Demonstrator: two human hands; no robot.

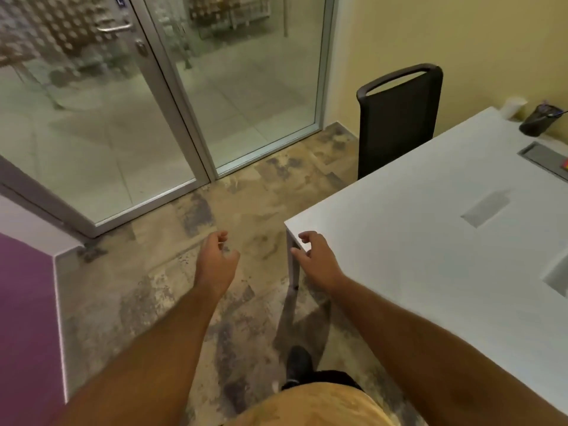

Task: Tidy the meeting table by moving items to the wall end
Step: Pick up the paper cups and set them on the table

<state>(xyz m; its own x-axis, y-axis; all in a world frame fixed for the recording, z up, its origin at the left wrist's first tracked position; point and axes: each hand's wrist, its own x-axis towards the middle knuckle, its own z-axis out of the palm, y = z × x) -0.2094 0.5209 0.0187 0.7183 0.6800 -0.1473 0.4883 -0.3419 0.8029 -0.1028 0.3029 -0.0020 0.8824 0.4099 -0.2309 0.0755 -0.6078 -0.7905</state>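
while both arms reach forward, the left hand [217,259] hangs over the floor [172,287] with its fingers loosely curled and nothing in them. the right hand [318,259] is spread a little wider, also empty, and sits over the near corner of the white table [415,241]; whether it touches the top cannot be told. at the far end of the table, next to the yellow wall [476,41], stands a dark pen cup [536,119] with pens in it, and just to its left a pale white object [514,107] too blurred to name. a grey cable hatch [544,156] is set into the tabletop near them, with something colourful at the frame's edge. a black chair [399,118] stands at the table's far side, by the glass door [92,103]. a purple panel [24,318] fills the lower left. a dark shoe [299,362] shows on the floor below the arms.
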